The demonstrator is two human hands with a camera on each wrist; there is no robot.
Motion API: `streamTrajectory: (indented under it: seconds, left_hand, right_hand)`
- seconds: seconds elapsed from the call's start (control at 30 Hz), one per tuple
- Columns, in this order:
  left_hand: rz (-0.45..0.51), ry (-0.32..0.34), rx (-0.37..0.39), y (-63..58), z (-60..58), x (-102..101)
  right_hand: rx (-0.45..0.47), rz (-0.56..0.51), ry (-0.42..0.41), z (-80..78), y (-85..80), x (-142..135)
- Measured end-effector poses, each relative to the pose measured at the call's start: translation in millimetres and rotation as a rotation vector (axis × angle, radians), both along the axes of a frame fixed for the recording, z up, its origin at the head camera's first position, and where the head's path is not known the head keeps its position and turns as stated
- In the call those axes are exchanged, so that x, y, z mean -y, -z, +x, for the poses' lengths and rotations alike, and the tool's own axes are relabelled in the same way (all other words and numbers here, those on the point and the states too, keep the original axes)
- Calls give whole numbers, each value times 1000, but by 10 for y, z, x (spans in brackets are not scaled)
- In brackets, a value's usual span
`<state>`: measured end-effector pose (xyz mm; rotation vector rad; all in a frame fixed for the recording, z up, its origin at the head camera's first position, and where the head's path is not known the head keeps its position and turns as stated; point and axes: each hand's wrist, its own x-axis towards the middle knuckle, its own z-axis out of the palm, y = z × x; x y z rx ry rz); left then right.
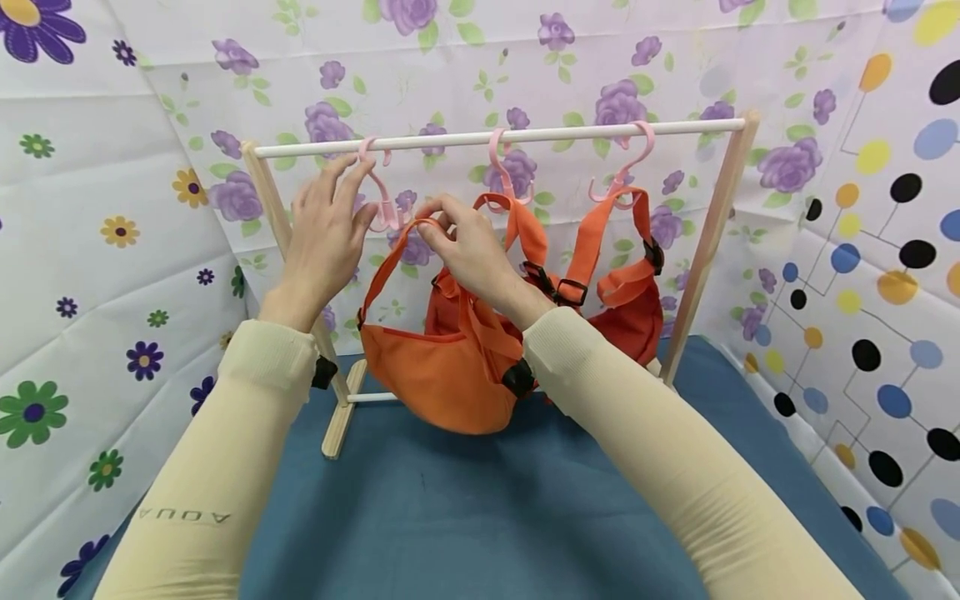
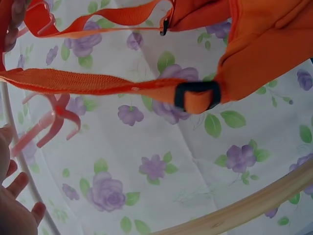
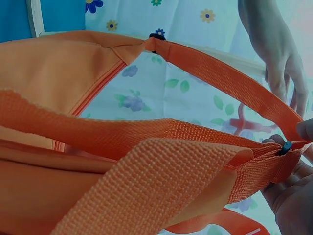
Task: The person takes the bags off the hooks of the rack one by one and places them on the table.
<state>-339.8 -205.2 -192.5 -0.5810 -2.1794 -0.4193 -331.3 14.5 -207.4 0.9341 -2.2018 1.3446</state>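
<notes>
An orange waist bag (image 1: pixel 442 375) with black buckles hangs from its strap (image 1: pixel 386 271), which my right hand (image 1: pixel 468 250) pinches near the top of the loop. In the right wrist view that hand (image 3: pixel 291 196) holds the webbing (image 3: pixel 215 73) between thumb and fingers. My left hand (image 1: pixel 326 225) is raised at the rod beside the leftmost pink hook (image 1: pixel 382 196), fingers extended near its top. The left wrist view shows these fingers (image 2: pixel 18 185) spread close to the hook (image 2: pixel 56 112). The strap loop is beside the hook's lower prongs.
A white rod (image 1: pixel 450 140) on a wooden stand (image 1: pixel 708 250) carries two more pink hooks, a middle one (image 1: pixel 504 162) and a right one (image 1: pixel 630 162). Orange-red bags (image 1: pixel 630 325) hang from them, partly behind my right arm. A blue cloth (image 1: pixel 465 517) lies below; patterned sheets surround the stand.
</notes>
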Motion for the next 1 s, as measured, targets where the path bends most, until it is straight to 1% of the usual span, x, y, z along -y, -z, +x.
streamTrajectory:
  seconds: [0.07, 0.17, 0.23, 0.27, 0.33, 0.43, 0.57, 0.7, 0.77, 0.83, 0.97, 1.0]
  left_hand:
    - [-5, 20, -1, 54, 33, 17]
    - [-46, 58, -6, 152, 81, 54]
    - [-69, 92, 13, 223, 100, 85]
    - [-79, 106, 36, 260, 110, 102]
    - [-83, 135, 109, 324, 128, 136]
    - [-84, 164, 246, 418, 146, 182]
    - [-103, 162, 421, 572, 143, 197]
    - [-116, 139, 576, 742, 134, 200]
    - [-117, 146, 626, 810, 120, 213]
    - [-123, 160, 657, 856, 107, 223]
    - [-127, 185, 721, 911, 88, 241]
    - [-125, 179, 738, 918, 88, 246]
  right_hand:
    - [-4, -1, -7, -1, 0, -9]
    - [-3, 2, -9, -5, 4, -28]
    - [5, 4, -3, -5, 7, -44]
    - [7, 6, 2, -5, 8, -53]
    - [11, 10, 8, -6, 7, -68]
    - [13, 14, 11, -5, 6, -85]
    - [15, 9, 3, 8, 10, -102]
    - [12, 1, -1, 23, 18, -119]
    - [15, -3, -4, 29, 21, -125]
    - [26, -15, -15, 33, 25, -134]
    - [42, -31, -27, 44, 31, -168]
    - [41, -32, -24, 46, 33, -179]
